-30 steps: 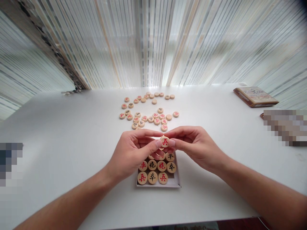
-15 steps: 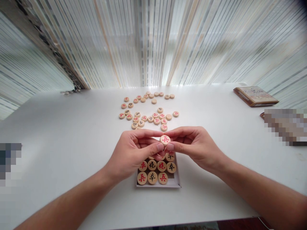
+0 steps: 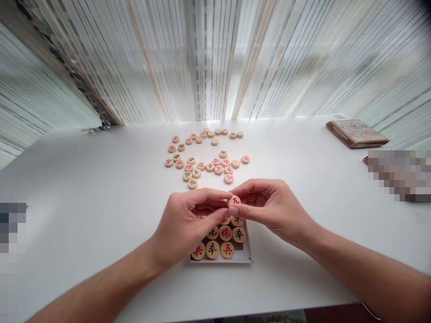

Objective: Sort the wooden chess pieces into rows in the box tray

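A round wooden Chinese chess piece (image 3: 235, 200) with a red character is held up between my two hands. My left hand (image 3: 193, 213) pinches it from the left with thumb and index finger. From the right, my right hand (image 3: 266, 202) grips it, the thumb covering part of its face. Just below the hands lies a shallow box tray (image 3: 248, 251) with several pieces set in rows, red and black characters facing up. The bottom row's right corner shows bare tray. My hands hide the tray's upper part.
Loose chess pieces (image 3: 218, 169) are scattered on the white table (image 3: 111, 197) beyond my hands, some face down. A flat box (image 3: 358, 132) lies at the far right, near a blurred-out object (image 3: 392, 175). A striped string curtain (image 3: 215, 63) hangs along the table's back edge.
The held piece has turned and dropped slightly, and my right thumb now covers more of its face. My left hand has lowered a little. The view has shifted slightly.
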`<move>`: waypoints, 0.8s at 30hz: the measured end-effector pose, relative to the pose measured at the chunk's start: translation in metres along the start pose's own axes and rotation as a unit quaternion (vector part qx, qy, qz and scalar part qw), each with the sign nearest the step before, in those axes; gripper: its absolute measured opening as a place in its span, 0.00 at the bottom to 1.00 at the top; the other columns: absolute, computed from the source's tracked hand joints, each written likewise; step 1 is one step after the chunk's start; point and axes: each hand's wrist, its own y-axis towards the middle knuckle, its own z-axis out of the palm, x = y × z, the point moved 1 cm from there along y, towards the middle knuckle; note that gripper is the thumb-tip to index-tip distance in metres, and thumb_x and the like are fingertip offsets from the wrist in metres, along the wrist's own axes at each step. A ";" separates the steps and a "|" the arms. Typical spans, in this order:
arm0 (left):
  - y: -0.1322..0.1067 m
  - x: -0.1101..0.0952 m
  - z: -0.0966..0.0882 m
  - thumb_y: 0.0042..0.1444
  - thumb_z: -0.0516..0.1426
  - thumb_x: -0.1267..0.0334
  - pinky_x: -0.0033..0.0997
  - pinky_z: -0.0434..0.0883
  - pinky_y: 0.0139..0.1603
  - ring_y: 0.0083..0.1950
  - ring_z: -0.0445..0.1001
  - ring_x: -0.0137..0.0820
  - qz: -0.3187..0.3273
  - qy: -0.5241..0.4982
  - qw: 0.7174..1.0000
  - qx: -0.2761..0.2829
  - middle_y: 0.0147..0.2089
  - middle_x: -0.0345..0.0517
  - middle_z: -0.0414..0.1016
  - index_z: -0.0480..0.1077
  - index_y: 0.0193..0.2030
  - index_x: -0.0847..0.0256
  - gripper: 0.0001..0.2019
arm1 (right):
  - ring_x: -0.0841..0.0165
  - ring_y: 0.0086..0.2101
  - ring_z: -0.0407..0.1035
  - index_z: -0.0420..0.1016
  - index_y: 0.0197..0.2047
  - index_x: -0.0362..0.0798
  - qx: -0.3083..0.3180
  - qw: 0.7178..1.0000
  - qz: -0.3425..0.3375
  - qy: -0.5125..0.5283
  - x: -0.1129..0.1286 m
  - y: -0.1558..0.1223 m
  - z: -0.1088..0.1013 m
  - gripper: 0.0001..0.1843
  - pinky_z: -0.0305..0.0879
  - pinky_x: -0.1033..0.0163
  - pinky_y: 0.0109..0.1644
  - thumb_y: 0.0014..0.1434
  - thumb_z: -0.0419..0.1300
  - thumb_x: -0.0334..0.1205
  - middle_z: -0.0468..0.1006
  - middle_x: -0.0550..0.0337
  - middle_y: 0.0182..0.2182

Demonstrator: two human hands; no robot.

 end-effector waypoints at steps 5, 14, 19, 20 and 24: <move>-0.001 0.000 0.000 0.62 0.70 0.69 0.29 0.88 0.45 0.40 0.90 0.35 0.047 0.057 0.997 0.020 0.42 0.47 0.90 0.85 0.47 0.62 0.08 | 0.65 0.31 0.82 0.89 0.33 0.47 -0.005 1.000 0.010 0.013 0.001 0.000 0.001 0.18 0.81 0.63 0.36 0.41 0.87 0.42 0.88 0.56 0.29; 0.002 0.000 -0.001 0.58 0.73 0.68 0.31 0.88 0.47 0.42 0.90 0.37 -0.017 -0.037 0.999 0.007 0.41 0.47 0.90 0.85 0.45 0.62 0.09 | 0.67 0.32 0.79 0.91 0.37 0.48 0.019 0.999 0.012 0.041 -0.001 0.001 -0.001 0.12 0.78 0.62 0.40 0.54 0.81 0.46 0.88 0.54 0.31; 0.005 0.002 -0.004 0.53 0.76 0.67 0.33 0.89 0.43 0.39 0.90 0.39 -0.061 -0.073 0.995 -0.010 0.40 0.49 0.90 0.85 0.45 0.63 0.13 | 0.62 0.39 0.83 0.92 0.45 0.52 0.023 0.997 0.026 0.065 -0.002 0.001 -0.002 0.17 0.81 0.56 0.49 0.52 0.82 0.43 0.90 0.53 0.39; 0.005 0.002 -0.004 0.52 0.76 0.68 0.32 0.89 0.41 0.38 0.90 0.39 -0.067 -0.081 0.994 -0.010 0.39 0.48 0.90 0.86 0.45 0.62 0.14 | 0.61 0.41 0.84 0.91 0.46 0.52 0.025 0.997 0.026 0.068 -0.002 0.001 -0.002 0.18 0.81 0.54 0.51 0.51 0.83 0.42 0.90 0.53 0.40; 0.005 0.003 -0.003 0.53 0.76 0.70 0.25 0.87 0.39 0.36 0.90 0.34 -0.072 -0.097 0.993 -0.005 0.37 0.44 0.90 0.86 0.46 0.60 0.13 | 0.61 0.41 0.85 0.91 0.45 0.51 0.024 0.996 0.023 0.080 -0.003 0.000 -0.001 0.20 0.82 0.55 0.51 0.47 0.84 0.37 0.90 0.55 0.39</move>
